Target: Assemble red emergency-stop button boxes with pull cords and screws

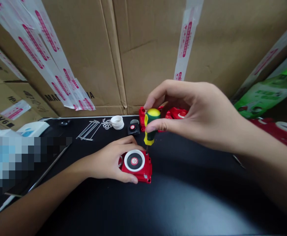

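My left hand (111, 160) grips a red plastic casing (143, 168) flat on the black table, thumb along its near edge and fingers behind it. On top of the casing sits a white ring (126, 167) around a black disc with a red and white emblem (134, 161). My right hand (190, 111) pinches the yellow and green handle of a screwdriver (150, 127) between thumb and fingers. The screwdriver stands nearly upright, its tip at the far right corner of the casing. A screw head (145, 176) shows at the near right corner.
Behind my hands lie several metal rods (88, 130), small white pieces (106, 124), stacked white rings (117, 122), a black part (133, 128) and red casings (142, 119). Cardboard boxes (145, 59) wall off the back. A green and white package (266, 95) is at right.
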The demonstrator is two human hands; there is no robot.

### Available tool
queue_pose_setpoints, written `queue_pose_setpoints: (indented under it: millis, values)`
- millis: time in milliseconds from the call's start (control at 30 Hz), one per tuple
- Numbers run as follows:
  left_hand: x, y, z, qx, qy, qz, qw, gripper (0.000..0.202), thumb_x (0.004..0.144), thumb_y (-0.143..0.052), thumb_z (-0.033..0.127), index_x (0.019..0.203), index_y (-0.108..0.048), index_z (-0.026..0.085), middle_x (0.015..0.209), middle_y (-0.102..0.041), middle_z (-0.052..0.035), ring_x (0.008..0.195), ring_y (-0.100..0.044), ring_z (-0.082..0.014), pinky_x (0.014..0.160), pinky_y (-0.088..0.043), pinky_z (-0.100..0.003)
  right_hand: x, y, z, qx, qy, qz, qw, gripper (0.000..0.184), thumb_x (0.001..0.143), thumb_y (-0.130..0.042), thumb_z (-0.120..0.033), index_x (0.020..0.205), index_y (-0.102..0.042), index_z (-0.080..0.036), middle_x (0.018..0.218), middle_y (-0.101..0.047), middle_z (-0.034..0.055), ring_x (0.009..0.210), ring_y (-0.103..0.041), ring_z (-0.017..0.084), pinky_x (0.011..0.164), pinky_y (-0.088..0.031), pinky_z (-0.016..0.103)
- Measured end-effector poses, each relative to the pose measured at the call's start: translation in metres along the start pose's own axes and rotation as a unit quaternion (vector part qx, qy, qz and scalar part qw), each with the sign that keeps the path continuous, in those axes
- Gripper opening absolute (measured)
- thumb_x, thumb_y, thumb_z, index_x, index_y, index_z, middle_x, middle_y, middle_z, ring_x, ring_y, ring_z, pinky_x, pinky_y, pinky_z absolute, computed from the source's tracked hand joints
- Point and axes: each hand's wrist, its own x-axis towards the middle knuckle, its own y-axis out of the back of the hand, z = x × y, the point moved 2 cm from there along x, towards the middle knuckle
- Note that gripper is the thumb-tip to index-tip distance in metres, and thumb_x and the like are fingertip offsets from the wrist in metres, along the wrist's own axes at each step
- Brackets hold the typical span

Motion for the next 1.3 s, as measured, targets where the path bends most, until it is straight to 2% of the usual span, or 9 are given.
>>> queue_pose_setpoints:
  millis: [133,267,400,533,633,733,867,967,1300]
  values:
    - [0.000,0.000,0.000,0.002,-0.003,-0.002,1.000,0.065,0.077,-0.095,0.048,0.135,-0.070,0.028,0.130,-0.060,-0.0086,0.122,-0.063,-0.0301,0.113,-0.051,-0.046,-0.003,0.003,-0.005,0.082,-0.017,-0.056,0.995,0.033,0.092,-0.077,-0.015,0.123,-0.073,-0.024,0.116,-0.081,0.0028,0.107,-0.077,0.021,0.092,-0.064,0.032]
    - [-0.001,0.000,0.000,0.015,-0.004,0.003,1.000,0.067,0.077,-0.095,0.050,0.135,-0.071,0.027,0.133,-0.060,-0.0099,0.125,-0.062,-0.0322,0.114,-0.051,-0.047,-0.005,0.000,-0.009,0.133,0.005,-0.103,0.986,0.064,0.094,-0.053,0.006,0.153,-0.056,-0.020,0.132,-0.078,0.0010,0.127,-0.071,0.015,0.111,-0.057,0.027]
    - [0.000,0.001,0.000,0.026,-0.005,0.006,1.000,0.072,0.076,-0.095,0.052,0.138,-0.069,0.025,0.134,-0.060,-0.0112,0.126,-0.062,-0.0332,0.114,-0.052,-0.047,-0.006,0.000,-0.011,0.047,0.065,-0.127,0.989,0.067,0.089,-0.045,0.011,0.146,-0.062,-0.019,0.144,-0.072,0.0026,0.134,-0.066,0.017,0.116,-0.053,0.030]
    - [-0.001,0.001,0.000,0.038,-0.002,0.005,0.999,0.071,0.076,-0.094,0.054,0.136,-0.069,0.025,0.130,-0.062,-0.0096,0.124,-0.064,-0.0326,0.113,-0.053,-0.046,-0.008,-0.002,-0.011,-0.082,0.103,-0.116,0.985,0.053,0.092,-0.055,-0.005,0.144,-0.060,-0.012,0.144,-0.070,0.0095,0.126,-0.068,0.021,0.107,-0.057,0.032]
    - [-0.003,0.001,-0.001,0.052,-0.011,0.010,0.999,0.069,0.078,-0.093,0.054,0.137,-0.068,0.027,0.129,-0.063,-0.0084,0.122,-0.065,-0.0314,0.112,-0.054,-0.044,-0.009,-0.009,-0.009,-0.176,0.136,-0.073,0.972,0.053,0.099,-0.061,-0.027,0.150,-0.052,-0.014,0.150,-0.064,0.0128,0.126,-0.067,0.027,0.105,-0.057,0.041]
    - [-0.004,0.000,0.000,0.037,-0.010,0.013,0.999,0.069,0.079,-0.092,0.053,0.139,-0.067,0.028,0.134,-0.063,-0.0082,0.123,-0.065,-0.0307,0.113,-0.053,-0.044,-0.007,-0.015,-0.002,-0.265,0.095,-0.043,0.959,0.062,0.102,-0.063,-0.053,0.151,-0.049,-0.018,0.148,-0.062,0.0153,0.119,-0.070,0.032,0.096,-0.059,0.046]
    - [-0.002,-0.001,0.001,0.015,0.003,0.000,1.000,0.064,0.079,-0.094,0.050,0.133,-0.070,0.028,0.129,-0.061,-0.0073,0.118,-0.065,-0.0279,0.109,-0.054,-0.041,-0.003,-0.018,0.008,-0.315,0.021,-0.013,0.949,0.063,0.102,-0.058,-0.066,0.141,-0.056,-0.017,0.116,-0.075,0.0118,0.098,-0.075,0.031,0.085,-0.057,0.042]
    - [-0.001,-0.001,0.001,0.009,0.002,-0.003,1.000,0.065,0.078,-0.095,0.049,0.134,-0.070,0.028,0.125,-0.061,-0.0067,0.115,-0.066,-0.0267,0.107,-0.055,-0.040,-0.002,-0.017,0.013,-0.286,0.016,-0.019,0.958,0.047,0.104,-0.060,-0.054,0.134,-0.058,-0.018,0.101,-0.075,0.0059,0.087,-0.073,0.025,0.079,-0.053,0.036]
    - [-0.003,0.002,0.002,0.040,0.004,0.000,0.999,0.070,0.078,-0.093,0.052,0.138,-0.068,0.027,0.140,-0.059,-0.0095,0.127,-0.063,-0.0325,0.111,-0.055,-0.044,-0.004,-0.008,0.003,-0.113,0.103,-0.084,0.985,0.044,0.098,-0.057,-0.015,0.141,-0.056,-0.021,0.128,-0.071,0.0057,0.105,-0.068,0.019,0.091,-0.054,0.033]
